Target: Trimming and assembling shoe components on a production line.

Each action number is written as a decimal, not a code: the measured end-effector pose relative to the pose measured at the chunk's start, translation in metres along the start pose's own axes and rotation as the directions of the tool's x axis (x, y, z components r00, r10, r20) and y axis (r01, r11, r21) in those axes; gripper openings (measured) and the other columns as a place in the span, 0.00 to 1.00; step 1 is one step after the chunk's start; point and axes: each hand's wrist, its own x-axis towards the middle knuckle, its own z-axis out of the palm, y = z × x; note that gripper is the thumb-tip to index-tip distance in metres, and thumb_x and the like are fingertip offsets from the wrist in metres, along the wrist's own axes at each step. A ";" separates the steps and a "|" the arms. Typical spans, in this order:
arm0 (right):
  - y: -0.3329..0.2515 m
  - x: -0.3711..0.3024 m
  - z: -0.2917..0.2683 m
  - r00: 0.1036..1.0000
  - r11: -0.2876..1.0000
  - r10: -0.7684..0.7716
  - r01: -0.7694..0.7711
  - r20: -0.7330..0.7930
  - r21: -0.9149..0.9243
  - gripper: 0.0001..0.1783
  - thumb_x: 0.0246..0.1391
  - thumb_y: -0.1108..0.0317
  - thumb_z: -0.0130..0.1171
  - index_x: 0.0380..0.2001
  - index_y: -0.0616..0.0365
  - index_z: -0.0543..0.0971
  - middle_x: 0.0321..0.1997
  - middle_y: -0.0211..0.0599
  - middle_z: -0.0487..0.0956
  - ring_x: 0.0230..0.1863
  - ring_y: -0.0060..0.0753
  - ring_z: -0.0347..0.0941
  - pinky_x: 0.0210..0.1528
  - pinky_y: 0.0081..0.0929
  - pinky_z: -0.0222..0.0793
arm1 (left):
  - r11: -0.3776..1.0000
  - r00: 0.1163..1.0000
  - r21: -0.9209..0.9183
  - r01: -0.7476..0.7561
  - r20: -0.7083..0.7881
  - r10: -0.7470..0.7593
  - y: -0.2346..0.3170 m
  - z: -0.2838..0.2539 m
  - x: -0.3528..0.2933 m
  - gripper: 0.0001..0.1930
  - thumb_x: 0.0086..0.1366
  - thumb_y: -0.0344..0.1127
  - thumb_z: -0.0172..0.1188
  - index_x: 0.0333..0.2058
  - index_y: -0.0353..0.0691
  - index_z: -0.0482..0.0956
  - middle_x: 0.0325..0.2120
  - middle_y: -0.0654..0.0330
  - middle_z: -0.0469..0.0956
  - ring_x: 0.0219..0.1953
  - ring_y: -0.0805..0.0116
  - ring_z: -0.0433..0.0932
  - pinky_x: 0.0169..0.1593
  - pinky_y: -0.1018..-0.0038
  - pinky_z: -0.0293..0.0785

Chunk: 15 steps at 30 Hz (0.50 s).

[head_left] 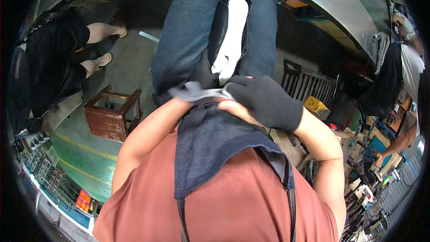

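My right hand (271,103), in a black glove with the thumb bare, is closed near my waist. Fingers and thumb pinch the end of a pale grey, shiny piece (197,93), smeared by motion, whose kind I cannot make out. Beside it, my left hand (205,72), in a dark glove, is partly hidden and blends into the dark cloth, so its fingers cannot be read. Ahead of both hands a long white piece (235,27), with loose white strips at its near end, lies in the gap of the dark blue denim (181,40) over my legs.
A worn brown wooden stool (107,116) stands at left, near another person's legs (96,31). A metal table edge (331,0) curves across the far right. A slatted dark crate (309,85), a yellow box (316,106) and a tool-cluttered bench (358,161) are at right, where another person's arm (398,145) reaches in.
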 end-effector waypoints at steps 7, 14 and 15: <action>0.054 -0.029 -0.021 0.882 0.879 0.470 -0.466 0.026 -0.097 0.22 0.65 0.50 0.52 0.32 0.61 0.79 0.29 0.56 0.79 0.31 0.61 0.76 0.33 0.45 0.70 | 0.987 0.915 -0.077 0.142 0.390 -0.101 0.027 -0.036 -0.019 0.26 0.76 0.48 0.44 0.61 0.32 0.63 0.54 0.49 0.74 0.58 0.61 0.72 0.61 0.67 0.66; 0.006 -0.021 0.003 0.991 0.983 0.130 -0.133 -0.028 -0.130 0.25 0.62 0.47 0.54 0.28 0.61 0.79 0.26 0.53 0.78 0.28 0.57 0.78 0.30 0.46 0.72 | 0.980 0.959 0.158 -0.122 0.272 0.075 -0.003 -0.013 -0.007 0.33 0.64 0.45 0.61 0.60 0.32 0.62 0.49 0.42 0.76 0.52 0.52 0.77 0.58 0.64 0.70; -0.005 -0.007 0.008 0.998 0.979 -0.060 0.060 0.006 -0.194 0.24 0.61 0.46 0.55 0.26 0.58 0.78 0.26 0.49 0.78 0.26 0.55 0.77 0.30 0.44 0.73 | 0.979 0.950 0.160 -0.126 0.303 0.072 -0.003 -0.012 -0.006 0.38 0.58 0.44 0.66 0.61 0.31 0.61 0.50 0.41 0.75 0.53 0.51 0.77 0.58 0.64 0.70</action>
